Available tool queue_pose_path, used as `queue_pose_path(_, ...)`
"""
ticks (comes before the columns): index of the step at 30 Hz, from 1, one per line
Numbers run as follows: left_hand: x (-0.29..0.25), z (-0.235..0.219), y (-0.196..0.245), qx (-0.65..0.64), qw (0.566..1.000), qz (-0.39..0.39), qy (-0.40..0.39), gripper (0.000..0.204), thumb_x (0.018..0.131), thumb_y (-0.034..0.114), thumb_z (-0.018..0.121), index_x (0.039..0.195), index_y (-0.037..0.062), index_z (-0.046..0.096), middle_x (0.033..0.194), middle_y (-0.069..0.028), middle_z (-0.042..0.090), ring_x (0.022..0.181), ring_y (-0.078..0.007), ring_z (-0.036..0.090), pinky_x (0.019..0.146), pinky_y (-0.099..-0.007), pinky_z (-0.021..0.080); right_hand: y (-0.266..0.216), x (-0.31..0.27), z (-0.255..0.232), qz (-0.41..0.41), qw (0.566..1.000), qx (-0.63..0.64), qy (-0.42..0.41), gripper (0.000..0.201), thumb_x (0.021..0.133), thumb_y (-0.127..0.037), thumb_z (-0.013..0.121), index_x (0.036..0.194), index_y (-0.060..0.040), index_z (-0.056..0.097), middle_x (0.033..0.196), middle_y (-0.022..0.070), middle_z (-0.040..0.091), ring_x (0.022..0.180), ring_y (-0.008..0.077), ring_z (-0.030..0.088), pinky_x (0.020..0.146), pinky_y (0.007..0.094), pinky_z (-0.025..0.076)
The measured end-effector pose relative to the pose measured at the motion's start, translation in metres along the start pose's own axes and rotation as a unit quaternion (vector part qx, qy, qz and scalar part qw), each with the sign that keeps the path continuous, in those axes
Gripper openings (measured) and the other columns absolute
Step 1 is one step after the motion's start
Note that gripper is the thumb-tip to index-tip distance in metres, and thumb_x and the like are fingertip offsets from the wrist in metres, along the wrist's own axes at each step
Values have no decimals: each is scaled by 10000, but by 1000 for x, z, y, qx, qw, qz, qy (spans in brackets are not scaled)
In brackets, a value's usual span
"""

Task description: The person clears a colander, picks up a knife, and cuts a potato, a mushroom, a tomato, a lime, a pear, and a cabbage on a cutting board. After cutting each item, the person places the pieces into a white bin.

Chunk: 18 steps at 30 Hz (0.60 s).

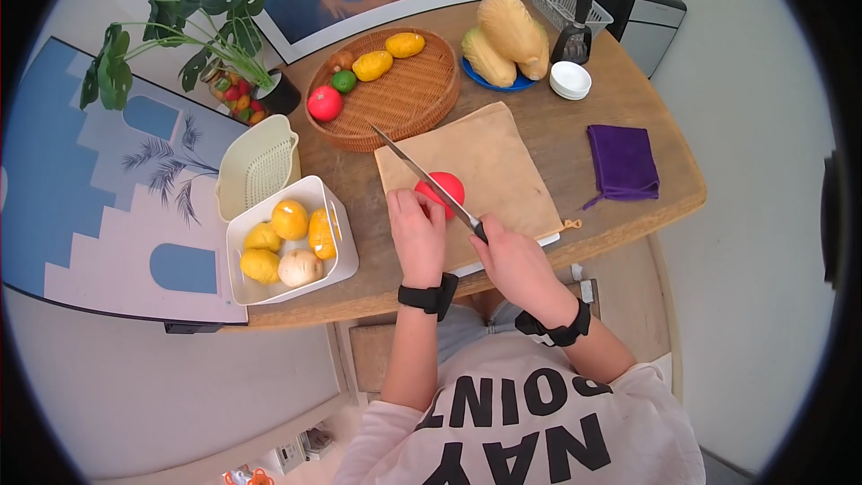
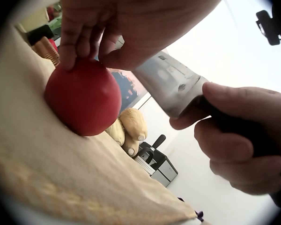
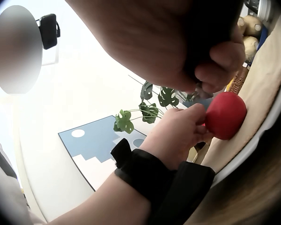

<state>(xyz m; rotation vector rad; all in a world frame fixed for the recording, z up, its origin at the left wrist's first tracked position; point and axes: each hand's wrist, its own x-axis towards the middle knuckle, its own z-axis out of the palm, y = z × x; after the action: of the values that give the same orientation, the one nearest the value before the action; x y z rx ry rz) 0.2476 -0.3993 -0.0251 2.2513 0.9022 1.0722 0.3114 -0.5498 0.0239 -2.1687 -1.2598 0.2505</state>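
Observation:
A smooth red round fruit (image 1: 449,185) sits on a tan cloth-like mat (image 1: 512,157), which lies over a white board. My left hand (image 1: 417,232) holds this fruit by its upper side, with fingertips and thumb set on its skin in the left wrist view (image 2: 84,101). In my right hand (image 1: 516,265) is a kitchen knife (image 1: 415,168), gripped by its black handle. Its broad steel blade (image 2: 166,84) points away to the far left and crosses over the fruit in the head view. From the right wrist, the blade is mostly hidden behind my right hand.
Left of the mat stands a white bin (image 1: 346,256) of yellow and pale produce, beside a cream strainer (image 1: 260,166). Behind is a wicker tray (image 1: 409,103) with fruit. Squashes (image 1: 507,36), white bowls (image 1: 570,79) and a purple cloth (image 1: 623,162) are to the right.

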Motion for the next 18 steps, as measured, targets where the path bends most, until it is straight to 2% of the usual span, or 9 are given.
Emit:
queue_pose_path(10, -1, -2, -1, -6, 1000, -3, -1, 159, 853, 2, 660, 876, -9, 502, 884, -156, 500, 751, -329, 543, 690, -419, 465, 1, 0, 5, -9, 1000, -23, -10, 218, 994, -192, 555, 960, 9, 479, 757, 216, 649, 720, 407, 670, 596, 489, 525)
queue_pose_path(13, 1, -6, 5, -16, 998, -51, -39, 174, 832, -1, 658, 878, -14, 490, 926, -184, 495, 883, -380, 541, 788, -472, 454, 8, 0, 10, -18, 999, -27, -2, 216, 996, -200, 554, 964, 1, 480, 750, 213, 649, 719, 407, 669, 596, 491, 524)
queue_pose_path(16, 1, -7, 7, 39, 999, -31, -21, 206, 840, 70, 694, 934, -9, 527, 978, -196, 526, 927, -385, 553, 818, -473, 468, 5, 0, 2, -10, 1000, -23, -6, 221, 998, -215, 559, 973, -10, 480, 748, 214, 650, 714, 417, 664, 605, 498, 523)
queue_pose_path(18, 3, -6, 13, 61, 998, -29, -16, 287, 844, 145, 724, 1032, -6, 568, 1035, -193, 556, 984, -389, 559, 849, -463, 473, 5, 3, -3, 30, 999, -5, 10, 227, 997, -223, 564, 979, -13, 480, 743, 216, 652, 710, 422, 660, 610, 503, 521)
